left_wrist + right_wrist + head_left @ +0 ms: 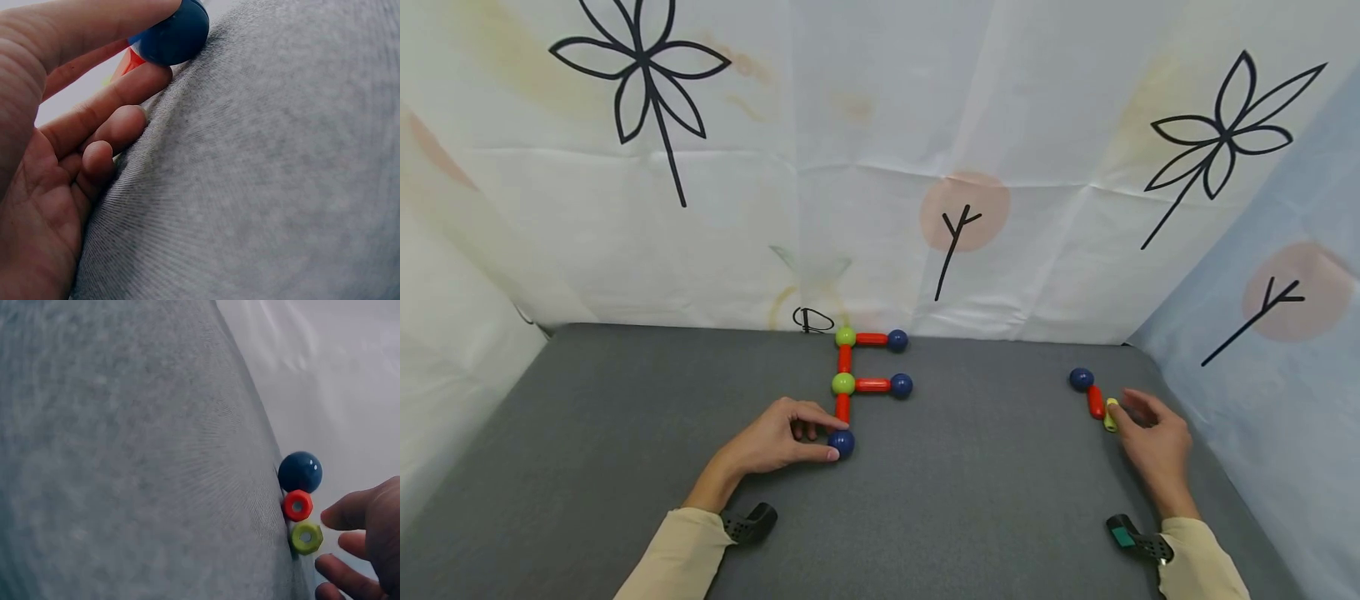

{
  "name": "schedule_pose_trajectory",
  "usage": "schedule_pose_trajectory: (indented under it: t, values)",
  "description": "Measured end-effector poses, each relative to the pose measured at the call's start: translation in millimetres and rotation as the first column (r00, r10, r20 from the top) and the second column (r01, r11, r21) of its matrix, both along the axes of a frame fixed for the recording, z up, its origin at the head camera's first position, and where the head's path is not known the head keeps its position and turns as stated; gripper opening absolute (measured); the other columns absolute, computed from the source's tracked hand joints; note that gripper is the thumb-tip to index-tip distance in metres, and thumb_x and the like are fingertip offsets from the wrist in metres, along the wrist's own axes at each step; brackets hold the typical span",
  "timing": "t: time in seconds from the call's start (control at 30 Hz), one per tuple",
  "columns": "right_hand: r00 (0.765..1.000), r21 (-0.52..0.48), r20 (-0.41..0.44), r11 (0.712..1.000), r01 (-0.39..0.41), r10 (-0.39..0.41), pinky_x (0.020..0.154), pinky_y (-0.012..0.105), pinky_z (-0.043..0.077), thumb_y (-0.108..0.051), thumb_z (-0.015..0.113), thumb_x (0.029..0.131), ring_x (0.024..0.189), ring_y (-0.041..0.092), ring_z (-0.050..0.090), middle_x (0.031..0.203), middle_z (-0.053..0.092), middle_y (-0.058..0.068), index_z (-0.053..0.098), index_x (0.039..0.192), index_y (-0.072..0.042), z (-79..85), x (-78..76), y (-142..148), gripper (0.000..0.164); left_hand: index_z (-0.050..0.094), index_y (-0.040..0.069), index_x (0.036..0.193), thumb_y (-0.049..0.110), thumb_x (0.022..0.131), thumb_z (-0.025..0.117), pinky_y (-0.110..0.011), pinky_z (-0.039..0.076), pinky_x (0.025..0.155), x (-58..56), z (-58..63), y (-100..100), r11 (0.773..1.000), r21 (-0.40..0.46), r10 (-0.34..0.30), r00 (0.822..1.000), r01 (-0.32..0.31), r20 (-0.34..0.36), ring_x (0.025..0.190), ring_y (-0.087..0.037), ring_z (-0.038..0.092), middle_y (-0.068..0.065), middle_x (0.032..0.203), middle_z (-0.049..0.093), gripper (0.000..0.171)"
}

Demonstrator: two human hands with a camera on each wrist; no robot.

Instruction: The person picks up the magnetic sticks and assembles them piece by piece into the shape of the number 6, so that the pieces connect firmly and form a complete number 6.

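My left hand pinches a blue ball between thumb and index finger, while its other fingers curl loosely underneath. This ball sits at the near end of an F-shaped build of red rods and balls, below a red rod. Two green balls form joints in the upright, and blue balls end both side arms. At the right, my right hand reaches around a yellow-green rod, its fingers spread with a gap to the rod in the right wrist view. Beside that rod lie a red rod and a blue ball.
Everything lies on a dark grey table. A white patterned cloth rises behind the table's far edge, close to the top of the build. Another cloth hangs along the right side, near the loose pieces.
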State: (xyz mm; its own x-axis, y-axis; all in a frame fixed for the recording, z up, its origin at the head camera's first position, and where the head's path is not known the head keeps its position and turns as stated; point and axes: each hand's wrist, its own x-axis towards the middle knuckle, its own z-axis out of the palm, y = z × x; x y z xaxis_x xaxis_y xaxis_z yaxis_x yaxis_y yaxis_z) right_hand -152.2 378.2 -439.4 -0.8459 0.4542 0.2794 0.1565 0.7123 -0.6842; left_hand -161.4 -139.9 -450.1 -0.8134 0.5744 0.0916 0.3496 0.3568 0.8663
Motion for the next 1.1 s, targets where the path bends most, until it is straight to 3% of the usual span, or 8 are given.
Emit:
schedule_pose_trajectory:
  t: [0.17,0.27,0.4,0.47,0.57,0.7,0.83,1.1]
  values:
    - [0.996,-0.031,0.088,0.999,0.030,-0.027,0.074,0.016,0.038,-0.026,0.069,0.097,0.078,-0.018,0.042,0.122,0.066,0.021,0.067,0.130,-0.001,-3.8,1.8,6,0.042,0.079,0.019,0.117,0.026,0.085,0.085,-0.026,0.044,0.067,-0.3,-0.1,0,1.000,0.002,-0.002,1.000,0.002,0.002,0.076,-0.014,0.055,0.002,0.090,0.068,0.033]
    - [0.996,-0.034,0.084,0.999,0.030,-0.027,0.091,0.030,0.039,-0.028,0.069,0.096,0.078,-0.016,0.041,0.120,0.067,0.024,0.067,0.128,0.001,-7.3,0.3,8,0.043,0.079,0.019,0.116,0.026,0.085,0.085,-0.026,0.044,0.067,-0.4,-0.4,0,1.000,0.007,-0.004,1.000,0.004,0.000,0.076,-0.014,0.055,0.002,0.089,0.067,0.032]
    - [0.997,-0.018,0.073,1.000,0.022,-0.020,0.106,0.055,0.025,-0.022,0.069,0.096,0.085,0.005,0.052,0.116,0.066,0.029,0.067,0.124,0.005,-10.3,-1.2,8,0.039,0.079,0.020,0.116,0.026,0.085,0.085,-0.026,0.044,0.067,-0.5,-0.8,-1,1.000,0.008,-0.005,1.000,0.005,0.000,0.076,-0.014,0.055,0.002,0.089,0.067,0.032]
    - [0.997,-0.010,0.079,1.000,0.021,-0.020,0.105,0.058,0.024,-0.019,0.069,0.096,0.091,0.021,0.055,0.116,0.065,0.031,0.067,0.123,0.007,-10.6,-1.2,8,0.038,0.079,0.020,0.116,0.026,0.085,0.084,-0.026,0.044,0.067,-0.5,-0.9,-1,1.000,0.007,-0.004,1.000,0.004,0.002,0.076,-0.014,0.055,0.002,0.089,0.067,0.032]
    - [0.993,0.007,0.114,0.999,0.032,-0.033,0.094,0.051,0.032,-0.020,0.068,0.096,0.097,0.033,0.054,0.117,0.064,0.031,0.065,0.124,0.008,-9.2,-1.4,8,0.039,0.079,0.019,0.116,0.026,0.085,0.085,-0.026,0.043,0.067,-0.2,-1.0,0,1.000,0.007,-0.002,1.000,0.002,0.003,0.076,-0.015,0.054,0.002,0.089,0.067,0.033]
    - [0.986,0.029,0.160,0.999,0.041,-0.045,0.080,0.042,0.033,-0.021,0.067,0.097,0.093,0.030,0.051,0.116,0.064,0.028,0.066,0.123,0.008,-6.1,-0.6,9,0.039,0.079,0.019,0.116,0.026,0.085,0.085,-0.026,0.044,0.067,0.0,-0.6,0,1.000,0.007,-0.001,1.000,0.001,0.007,0.076,-0.014,0.054,0.002,0.090,0.068,0.033]
    - [0.985,0.039,0.172,0.999,0.026,-0.033,0.075,0.039,0.033,-0.021,0.067,0.097,0.092,0.029,0.050,0.115,0.063,0.028,0.067,0.122,0.008,-5.0,0.1,10,0.038,0.079,0.020,0.116,0.026,0.085,0.085,-0.026,0.044,0.067,0.0,-0.2,0,1.000,0.004,-0.002,1.000,0.001,0.006,0.076,-0.014,0.054,0.002,0.091,0.068,0.032]
    - [0.994,-0.015,0.106,0.999,0.031,-0.030,0.067,0.022,0.036,-0.026,0.071,0.097,0.081,0.005,0.047,0.116,0.066,0.022,0.071,0.123,0.002,1.9,0.1,6,0.038,0.079,0.018,0.117,0.025,0.085,0.084,-0.026,0.043,0.067,-0.1,0.0,0,1.000,0.011,-0.005,1.000,0.005,0.006,0.076,-0.014,0.054,0.001,0.090,0.068,0.033]
